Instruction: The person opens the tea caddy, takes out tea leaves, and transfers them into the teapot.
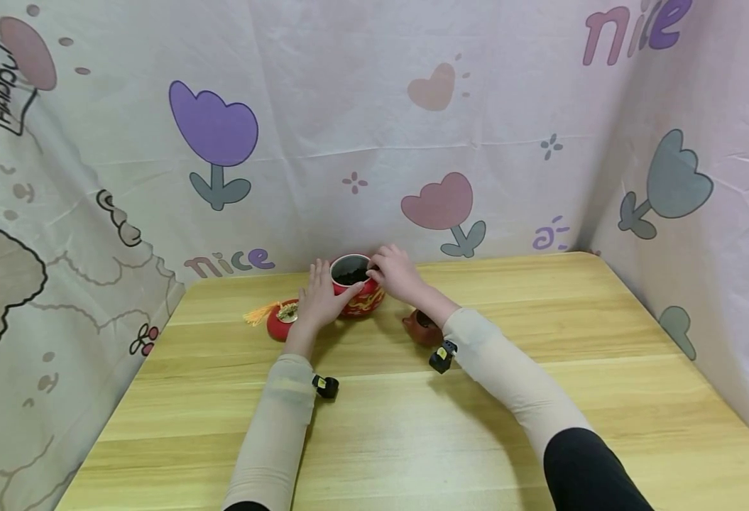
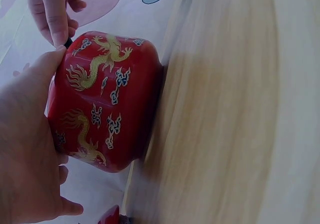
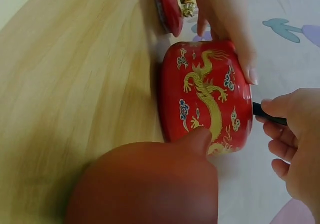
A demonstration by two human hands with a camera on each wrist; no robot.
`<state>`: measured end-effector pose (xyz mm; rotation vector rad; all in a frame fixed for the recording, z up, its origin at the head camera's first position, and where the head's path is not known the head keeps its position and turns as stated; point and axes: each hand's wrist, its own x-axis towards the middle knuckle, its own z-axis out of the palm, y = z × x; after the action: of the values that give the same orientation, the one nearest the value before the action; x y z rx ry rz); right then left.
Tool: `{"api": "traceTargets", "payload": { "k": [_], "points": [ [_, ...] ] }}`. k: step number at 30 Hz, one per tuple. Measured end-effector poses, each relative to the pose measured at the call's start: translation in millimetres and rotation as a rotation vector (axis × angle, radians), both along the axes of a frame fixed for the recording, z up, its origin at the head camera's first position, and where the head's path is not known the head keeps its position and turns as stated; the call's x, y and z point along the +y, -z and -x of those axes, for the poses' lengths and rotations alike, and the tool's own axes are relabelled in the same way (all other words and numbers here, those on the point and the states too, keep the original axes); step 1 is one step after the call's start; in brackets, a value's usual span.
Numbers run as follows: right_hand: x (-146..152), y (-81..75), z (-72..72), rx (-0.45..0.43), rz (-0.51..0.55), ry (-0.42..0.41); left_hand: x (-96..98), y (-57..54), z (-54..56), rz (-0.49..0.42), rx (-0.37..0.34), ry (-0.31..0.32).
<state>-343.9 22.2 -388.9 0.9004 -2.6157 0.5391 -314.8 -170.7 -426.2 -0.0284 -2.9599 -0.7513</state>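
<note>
on a wooden table (image 1: 380,426) before flower-printed cloth (image 1: 323,92), the left hand (image 1: 319,301) holds a red jar (image 1: 363,304) while the right hand (image 1: 400,273) pinches a dark handle (image 3: 258,110).

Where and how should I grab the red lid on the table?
Pinch the red lid by its gold knob, probably best from above, on the side of the yellow tassel. It sits on the table, knob up and sticking out. The left hand is close on the other side, so that way looks cramped.

Cloth-walled booth (image 1: 323,78), wooden table (image 1: 374,433)
</note>
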Motion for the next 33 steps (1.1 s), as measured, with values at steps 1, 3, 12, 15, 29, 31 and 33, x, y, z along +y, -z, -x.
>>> {"api": "traceTargets", "payload": {
  "k": [1,3,12,15,29,31,33],
  "points": [
    [0,0.0,0.3,-0.025,0.02,0.003,0.2,0.4,0.2,0.002,0.0,0.0],
    [1,0.1,1.6,-0.078,0.061,0.011,0.4,0.9,0.7,-0.005,0.001,-0.001],
    [7,3.5,7.6,-0.243,0.221,0.046,0.9,1.9,1.6,-0.012,0.0,-0.002],
    [10,3.5,7.9,-0.252,0.26,0.042,0.4,1.8,1.1,-0.011,0.0,-0.002],
    [29,2.4,12.0,-0.248,0.347,0.082,0.8,-0.1,-1.1,-0.025,-0.011,-0.002],
    [31,1.9,11.8,-0.244,0.347,0.09,1.0,-0.5,-1.4,-0.03,-0.011,-0.004],
    [34,1.3,10.9,-0.235,0.351,0.093,0.9,-0.5,-1.1,-0.03,-0.009,-0.006]
  ]
}}
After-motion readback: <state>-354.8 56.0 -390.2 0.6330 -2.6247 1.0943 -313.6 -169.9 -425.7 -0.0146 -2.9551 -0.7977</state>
